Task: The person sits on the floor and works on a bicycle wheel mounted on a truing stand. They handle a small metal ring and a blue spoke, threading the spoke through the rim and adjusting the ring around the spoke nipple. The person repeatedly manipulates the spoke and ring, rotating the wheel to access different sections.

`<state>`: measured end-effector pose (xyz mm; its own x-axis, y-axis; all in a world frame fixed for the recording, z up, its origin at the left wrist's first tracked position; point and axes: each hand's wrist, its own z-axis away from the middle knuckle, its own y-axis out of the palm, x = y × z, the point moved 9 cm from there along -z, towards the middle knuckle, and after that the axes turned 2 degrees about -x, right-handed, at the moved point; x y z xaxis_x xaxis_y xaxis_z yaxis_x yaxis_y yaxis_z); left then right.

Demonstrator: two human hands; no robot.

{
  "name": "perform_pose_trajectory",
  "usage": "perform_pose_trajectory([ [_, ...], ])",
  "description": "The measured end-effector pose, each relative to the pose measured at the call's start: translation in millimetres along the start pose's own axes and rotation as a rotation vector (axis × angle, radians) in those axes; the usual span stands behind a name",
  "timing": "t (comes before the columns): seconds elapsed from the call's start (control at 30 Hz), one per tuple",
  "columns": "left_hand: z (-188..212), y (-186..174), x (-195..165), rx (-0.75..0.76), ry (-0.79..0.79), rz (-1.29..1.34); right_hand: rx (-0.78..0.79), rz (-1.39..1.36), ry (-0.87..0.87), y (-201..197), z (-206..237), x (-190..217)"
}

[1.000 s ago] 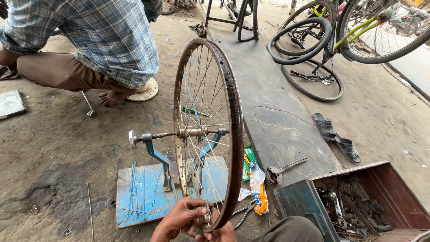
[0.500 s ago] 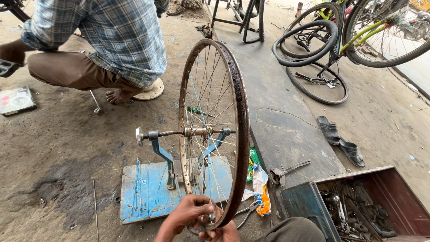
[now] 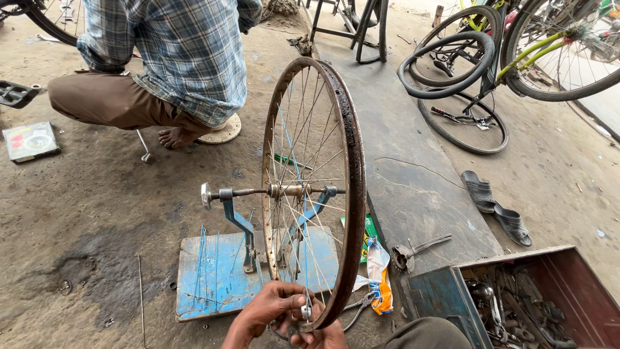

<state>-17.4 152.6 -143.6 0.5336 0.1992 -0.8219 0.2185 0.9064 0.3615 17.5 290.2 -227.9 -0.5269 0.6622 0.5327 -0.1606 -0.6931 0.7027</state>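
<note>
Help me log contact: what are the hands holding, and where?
Both hands grip the bicycle wheel at its lowest rim section; fingers pinch a small metal tool.

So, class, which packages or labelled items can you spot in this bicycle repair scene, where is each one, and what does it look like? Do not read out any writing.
Flat box: on the ground at far left, beside the crouching person; rectangular, green-grey with a red patch and a round picture.
Green packet: on the ground just right of the wheel rim; narrow, partly hidden.
Plastic wrapper: below the green packet; crumpled, white and orange.
</note>
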Motion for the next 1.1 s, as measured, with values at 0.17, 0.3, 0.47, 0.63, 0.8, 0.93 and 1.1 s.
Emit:
perform_pose_trajectory([
  [0.17,-19.1,3.1,-10.7,-0.208,0.131,-0.540,0.025,-0.025,0.037,2.5,6.0,3.4],
  [0.3,-13.1,4.1,-3.2,-0.101,0.058,-0.270,-0.001,0.119,0.042,-8.9,-5.6,1.2],
  [0.47,0.0,6.3,3.9,0.103,-0.007,0.079,0.022,0.061,0.079,7.6,-4.8,3.3],
  [0.63,-20.6,2.3,-8.6,-0.126,0.037,-0.475,-0.140,0.002,0.047,36.1,28.9,19.2],
  [0.8,-15.1,2.3,-20.6,-0.252,0.021,-0.634,-0.115,0.018,0.014,48.0,35.4,27.3],
  [0.93,-12.5,0.5,-21.2,-0.197,0.024,-0.616,-0.123,0.033,0.015,24.8,14.8,12.7],
  [1.1,-20.2,-6.2,-10.4,-0.043,0.077,-0.367,-0.098,0.255,-0.101,-5.9,-6.7,9.1],
])
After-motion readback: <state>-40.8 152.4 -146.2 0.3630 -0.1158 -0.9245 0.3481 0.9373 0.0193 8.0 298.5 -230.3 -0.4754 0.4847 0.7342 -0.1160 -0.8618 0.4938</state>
